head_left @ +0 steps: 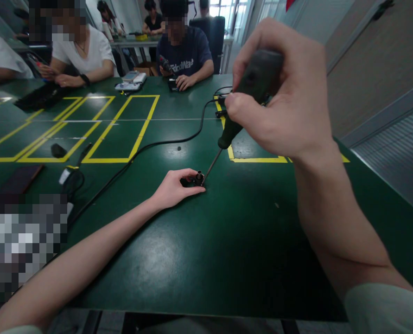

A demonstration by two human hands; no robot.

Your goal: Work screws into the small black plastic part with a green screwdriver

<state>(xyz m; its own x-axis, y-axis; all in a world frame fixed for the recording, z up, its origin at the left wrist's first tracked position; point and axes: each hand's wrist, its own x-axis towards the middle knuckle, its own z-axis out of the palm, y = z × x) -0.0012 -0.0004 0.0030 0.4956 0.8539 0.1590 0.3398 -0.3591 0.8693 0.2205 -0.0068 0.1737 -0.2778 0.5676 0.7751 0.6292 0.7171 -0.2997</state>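
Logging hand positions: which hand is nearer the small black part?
Left. The left hand holds the part; the right hand is raised to the part's right, gripping the screwdriver.

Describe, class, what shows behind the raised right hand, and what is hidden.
Behind the right hand, yellow tape shows on the green tabletop either side of the wrist; a black cable leads toward the hand. Whatever lies directly behind hand and wrist is covered.

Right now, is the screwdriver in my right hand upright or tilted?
Tilted. The screwdriver slants from your right hand down leftward toward the small dark part in your left hand.
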